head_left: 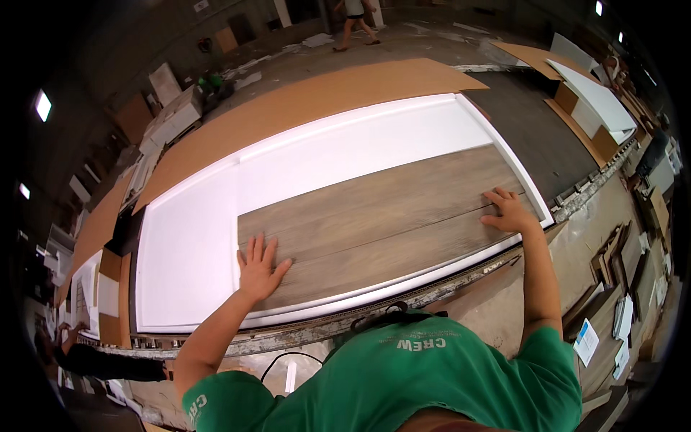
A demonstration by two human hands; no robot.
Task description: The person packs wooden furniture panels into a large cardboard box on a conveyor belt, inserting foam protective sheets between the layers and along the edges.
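A brown wood-grain panel (374,230), with a seam running along its length, lies flat on white foam sheet (345,160) inside an open carton (309,106). White foam strips (504,147) border the bed on its outer sides. My left hand (260,268) rests on the panel's left end, fingers spread. Toward the right end, my right hand (509,212) lies on the panel with its fingers apart. Neither hand holds anything. A second white foam piece (188,245) fills the area left of the panel.
The carton sits on a dark conveyor (533,137) with a roller edge. Another opened carton (590,101) stands at the far right, one more (108,295) at the left beside a co-worker's dark sleeve (119,363). Stacked boards (612,288) stand lower right. A person (355,18) walks behind.
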